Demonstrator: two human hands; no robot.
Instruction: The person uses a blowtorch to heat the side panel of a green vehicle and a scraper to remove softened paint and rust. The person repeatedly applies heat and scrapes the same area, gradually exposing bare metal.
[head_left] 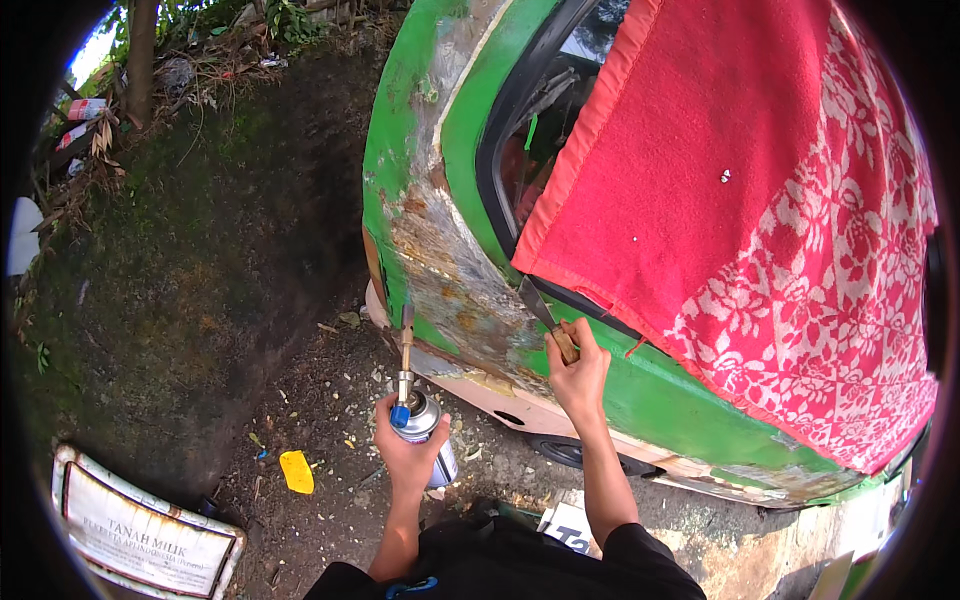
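My left hand (408, 455) is wrapped round a gas canister fitted with a blow torch (405, 375); its metal nozzle points away from me, toward the car's body. In my right hand (580, 375) is a putty knife (537, 303), gripped by its wooden handle, the blade near the window's lower corner. Both tools are at a green car (640, 375), whose corner panel (450, 270) is partly stripped to patchy brown, grey and whitish metal. Whether a flame burns at the nozzle I cannot tell.
A red and white floral cloth (690, 180) covers much of the car's window (545, 120). Paint flakes and a yellow scrap (297, 471) lie on the dirt ground. At lower left is a white sign board (145, 530). A mossy slope (180, 270) rises on the left, with a tree trunk (141, 60) beyond.
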